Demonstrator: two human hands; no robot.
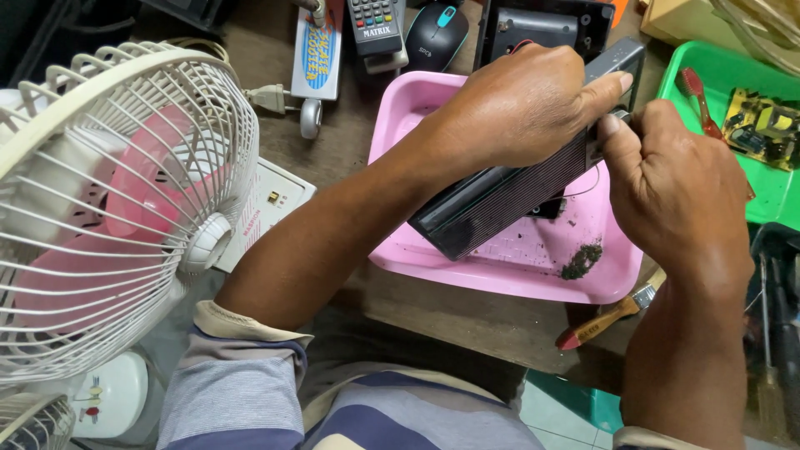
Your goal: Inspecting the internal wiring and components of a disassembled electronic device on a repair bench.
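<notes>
My left hand [521, 104] grips a black ribbed device casing [492, 204] from above and holds it tilted over a pink plastic tray [508, 267]. At the casing's upper right end my right hand [675, 187] has its fingers closed around something small; what it pinches is hidden. A small heap of dark dust [582, 261] lies in the tray under the casing. A thin wire loops from the casing near the right hand.
A white table fan [117, 208] with pink blades fills the left. A paintbrush with a wooden handle [612, 315] lies at the tray's front right. A green tray [775, 192] holds a circuit board [762, 127] and a red screwdriver [700, 102]. A mouse [436, 33], a remote and a power strip sit behind.
</notes>
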